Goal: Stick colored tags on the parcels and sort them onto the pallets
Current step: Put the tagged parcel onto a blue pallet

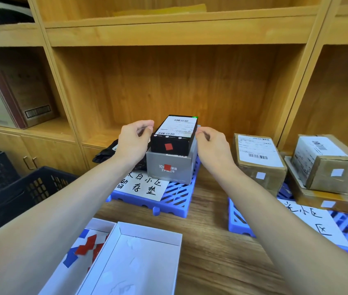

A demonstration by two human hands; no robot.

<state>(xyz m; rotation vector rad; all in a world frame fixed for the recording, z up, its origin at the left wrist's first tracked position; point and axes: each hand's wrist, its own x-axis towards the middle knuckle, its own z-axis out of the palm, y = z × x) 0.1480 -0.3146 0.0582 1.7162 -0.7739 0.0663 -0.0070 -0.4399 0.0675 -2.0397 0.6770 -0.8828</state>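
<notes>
The black parcel [174,135] sits atop the grey box [170,167] on the left pallet [175,201], long axis running near to far. It lies between left hand [133,141] and right hand [212,145], both loosely curled, flanking it, equally near; contact uncertain.

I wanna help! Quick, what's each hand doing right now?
Left hand: empty, fingers curled, beside the black box.
Right hand: empty, fingers curled, at the box's other side.

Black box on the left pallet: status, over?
Left hand and right hand open, flanking black box, not gripping. Box red-tagged, stacked on grey box on left pallet. Nothing in the way.
</notes>
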